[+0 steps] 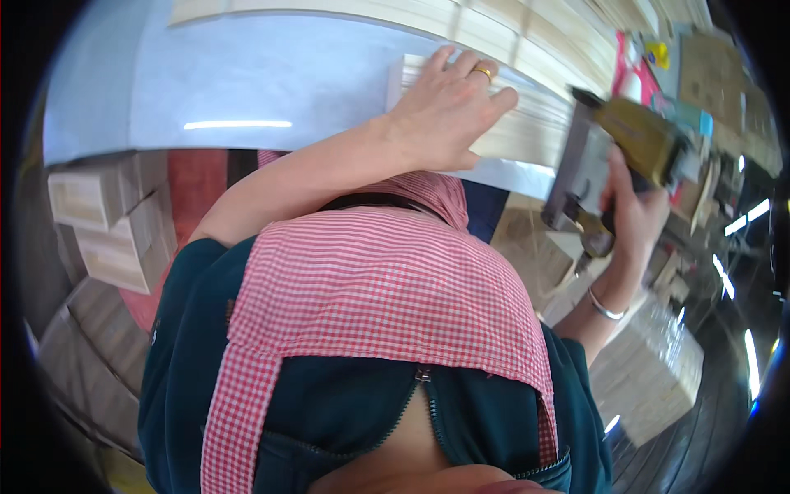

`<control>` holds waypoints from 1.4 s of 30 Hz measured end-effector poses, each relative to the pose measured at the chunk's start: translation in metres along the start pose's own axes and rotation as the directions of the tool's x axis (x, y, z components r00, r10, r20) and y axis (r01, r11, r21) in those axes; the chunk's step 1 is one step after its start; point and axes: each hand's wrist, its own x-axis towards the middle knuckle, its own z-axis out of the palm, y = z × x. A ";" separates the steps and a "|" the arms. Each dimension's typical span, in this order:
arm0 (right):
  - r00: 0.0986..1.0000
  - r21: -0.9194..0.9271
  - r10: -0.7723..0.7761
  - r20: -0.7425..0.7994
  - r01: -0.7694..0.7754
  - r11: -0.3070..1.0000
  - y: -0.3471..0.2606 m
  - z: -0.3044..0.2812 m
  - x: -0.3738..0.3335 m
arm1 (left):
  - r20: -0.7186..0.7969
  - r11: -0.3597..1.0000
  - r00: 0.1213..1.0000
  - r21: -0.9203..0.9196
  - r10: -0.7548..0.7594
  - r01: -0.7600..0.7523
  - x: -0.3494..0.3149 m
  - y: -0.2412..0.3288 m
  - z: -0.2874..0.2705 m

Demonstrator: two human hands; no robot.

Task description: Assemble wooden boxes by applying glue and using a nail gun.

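My left hand (444,111) reaches across a stack of thin, pale wooden strips (527,123) on the table. Its bent fingers, one with a gold ring, lie over the far side and the thumb is at the near side, so the hand grips the stack. My right hand (638,210), with a silver bangle at the wrist, is wrapped round the handle of a nail gun (638,136). The tool is raised just right of the strips, apart from them, and somewhat blurred. It has a bronze-coloured body and a grey magazine.
A light blue tabletop (247,78) stretches left, with long wooden boards (370,12) along its far side. Pale wooden boxes (103,222) are stacked below at left. Cardboard boxes (712,74) and a pink package (629,70) stand at far right. A plastic-wrapped block (650,370) sits at lower right.
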 end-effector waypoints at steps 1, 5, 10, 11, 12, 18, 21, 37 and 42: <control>0.997 -0.063 0.036 -0.073 -0.040 0.997 0.015 -0.011 0.000 | 0.048 0.993 0.996 -0.083 -0.078 0.081 -0.011 0.000 -0.013; 0.966 -0.195 0.119 -0.230 -0.165 0.967 0.104 -0.091 -0.032 | 0.022 0.903 0.943 -0.282 -0.332 0.325 -0.087 0.012 -0.069; 0.979 -0.597 -0.155 -0.134 0.045 0.801 0.239 -0.155 -0.069 | 0.181 0.205 0.697 -0.878 -0.694 0.432 -0.246 0.037 -0.121; 0.960 -0.526 -0.266 -0.094 0.179 0.832 0.264 -0.158 -0.079 | 0.204 0.036 0.647 -0.940 -0.735 0.338 -0.280 0.044 -0.122; 0.983 -0.580 -0.093 -0.160 -0.018 0.814 0.302 -0.169 -0.092 | 0.250 -0.137 0.611 -0.964 -0.751 0.227 -0.314 0.060 -0.122; 0.929 -0.606 0.039 -0.368 -0.271 0.748 0.301 -0.148 -0.176 | 0.141 -0.086 0.265 -0.974 -0.954 0.209 -0.381 0.134 -0.097; 0.916 -0.664 -0.078 -0.393 -0.224 0.713 0.343 -0.147 -0.151 | -0.001 0.005 0.139 -1.000 -0.990 0.022 -0.395 0.132 -0.102; 0.912 -0.676 -0.025 -0.410 -0.286 0.679 0.295 -0.145 -0.121 | -0.292 0.267 -0.538 -0.956 -0.791 0.126 -0.628 -0.071 -0.156; 0.909 -0.630 -0.032 -0.417 -0.263 0.731 0.290 -0.151 -0.114 | -0.313 0.231 -0.595 -0.950 -0.740 0.212 -0.636 -0.102 -0.145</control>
